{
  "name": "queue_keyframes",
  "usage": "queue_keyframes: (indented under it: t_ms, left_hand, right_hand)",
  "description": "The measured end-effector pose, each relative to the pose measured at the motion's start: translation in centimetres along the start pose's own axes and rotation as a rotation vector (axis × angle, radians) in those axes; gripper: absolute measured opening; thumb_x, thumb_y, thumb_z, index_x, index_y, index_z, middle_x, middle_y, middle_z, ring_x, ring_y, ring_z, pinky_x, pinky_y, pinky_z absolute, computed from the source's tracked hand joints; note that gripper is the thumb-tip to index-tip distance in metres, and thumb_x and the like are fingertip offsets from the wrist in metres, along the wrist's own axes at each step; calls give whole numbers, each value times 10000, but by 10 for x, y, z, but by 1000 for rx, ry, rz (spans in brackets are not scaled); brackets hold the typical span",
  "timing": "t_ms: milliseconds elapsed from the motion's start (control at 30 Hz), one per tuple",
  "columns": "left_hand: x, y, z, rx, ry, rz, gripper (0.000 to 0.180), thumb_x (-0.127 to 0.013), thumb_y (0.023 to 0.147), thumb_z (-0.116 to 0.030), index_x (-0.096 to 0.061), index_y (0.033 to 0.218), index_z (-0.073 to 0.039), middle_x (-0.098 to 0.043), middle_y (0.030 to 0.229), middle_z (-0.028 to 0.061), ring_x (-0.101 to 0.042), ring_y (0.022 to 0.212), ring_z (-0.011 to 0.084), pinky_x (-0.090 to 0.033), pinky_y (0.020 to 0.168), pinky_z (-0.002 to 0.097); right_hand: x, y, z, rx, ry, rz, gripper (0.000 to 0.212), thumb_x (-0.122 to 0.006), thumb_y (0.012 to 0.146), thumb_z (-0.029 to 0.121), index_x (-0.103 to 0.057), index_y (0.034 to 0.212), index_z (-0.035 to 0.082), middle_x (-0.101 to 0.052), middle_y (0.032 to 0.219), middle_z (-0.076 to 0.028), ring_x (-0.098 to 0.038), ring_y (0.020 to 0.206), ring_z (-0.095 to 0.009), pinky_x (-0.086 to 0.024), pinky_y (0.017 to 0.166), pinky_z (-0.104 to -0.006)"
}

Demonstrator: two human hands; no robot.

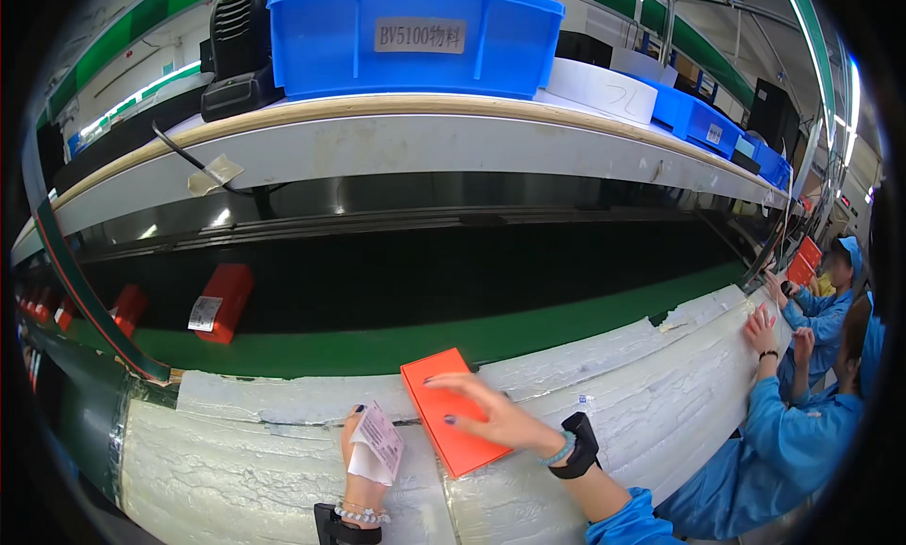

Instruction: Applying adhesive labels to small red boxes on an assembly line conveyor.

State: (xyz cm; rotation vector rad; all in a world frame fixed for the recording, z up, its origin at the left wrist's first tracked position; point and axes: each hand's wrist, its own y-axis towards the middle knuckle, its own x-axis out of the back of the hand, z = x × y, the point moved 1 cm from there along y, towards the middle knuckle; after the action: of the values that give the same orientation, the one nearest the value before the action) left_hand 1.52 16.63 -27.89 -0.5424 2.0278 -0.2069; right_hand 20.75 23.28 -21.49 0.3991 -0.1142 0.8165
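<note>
An orange-red flat box (436, 367) lies on the taped white bench in front of me, slightly turned. My right hand (500, 418) is over it with thumb and fingers spread, holding nothing; whether the fingertips touch the lid I cannot tell. Just left of the box, my left hand (350, 443) is closed on a white printed label sheet (379, 439), tilted up, with its lower part curling over the hand. The sheet hides most of those fingers.
Beyond the bench runs a green conveyor belt (566, 318) carrying a red box (226, 304) with a white label, and more red boxes farther left. A shelf (453, 144) above holds a blue bin (415, 40). Co-workers in blue (755, 460) sit at the right.
</note>
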Motion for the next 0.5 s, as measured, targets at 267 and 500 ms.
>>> queue_keyframes:
  t_ms: [267, 500]
  left_hand:
    - [-2, -8, 14, -118, 261, 229, 134, -475, 941, -175, -518, 834, -107, -521, 717, -13, -515, 631, 80, -438, 542, 224]
    - [1, -5, 17, -456, 567, 126, 126, -490, 952, -136, -487, 845, -70, -530, 774, -5, -463, 680, 55, -387, 611, 193]
  right_hand:
    - [-49, -7, -19, -52, -442, 39, 455, -595, 852, 141, -490, 1290, 81, -403, 1368, -102, -278, 1318, -290, -230, 1097, -429]
    - [-31, -4, -2, -128, -44, -158, 122, -608, 846, 10, -580, 960, 44, -578, 1121, -78, -538, 1101, -206, -401, 983, -342]
